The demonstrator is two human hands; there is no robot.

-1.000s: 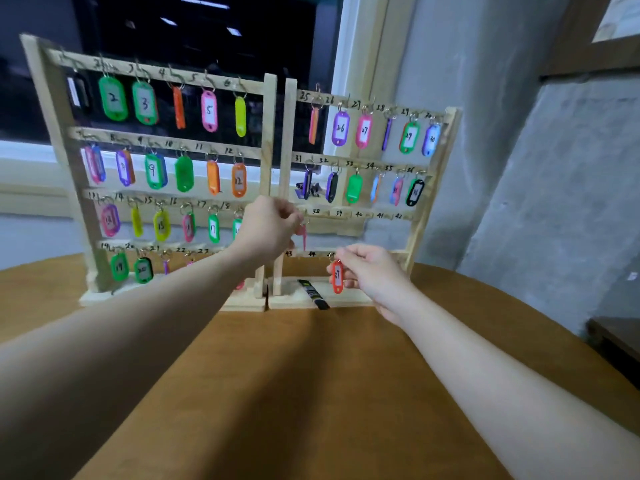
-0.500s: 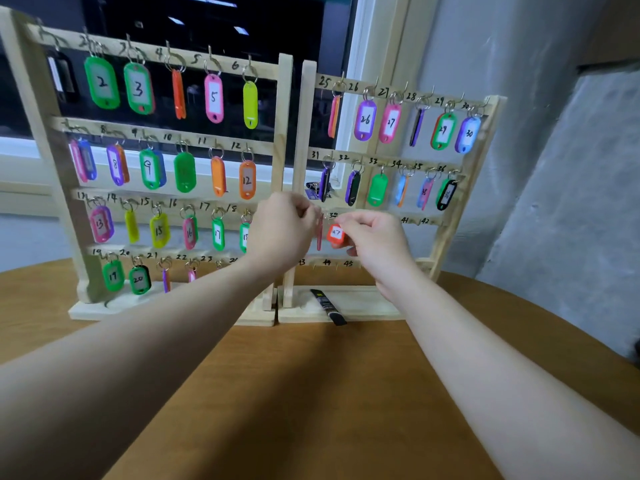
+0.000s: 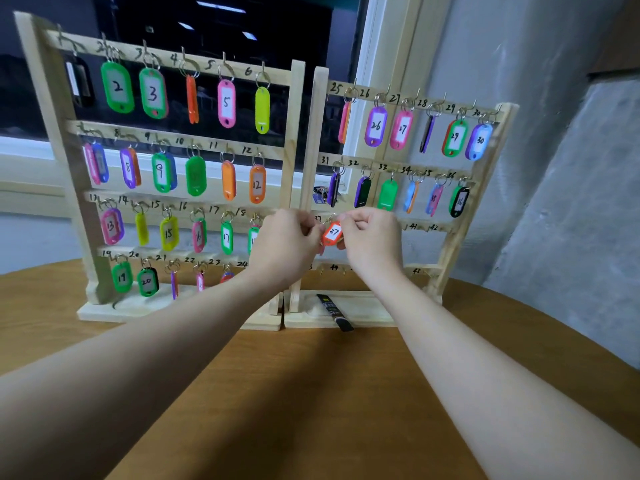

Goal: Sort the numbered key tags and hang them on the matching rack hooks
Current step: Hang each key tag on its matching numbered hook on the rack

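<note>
Both hands meet at the third rail of the right rack [image 3: 446, 252]: the right hand [image 3: 372, 237] pinches the orange tag 37 [image 3: 333, 233] by its ring, while the left hand [image 3: 285, 242] pinches a pink tag [image 3: 322, 249] just beside it. The ring could miss the small hook 37 and the tag drop to the table [image 3: 311, 393]. Two racks, twelve tags on the right one's upper rails; the black marker [image 3: 335, 311] lies on its base
</note>
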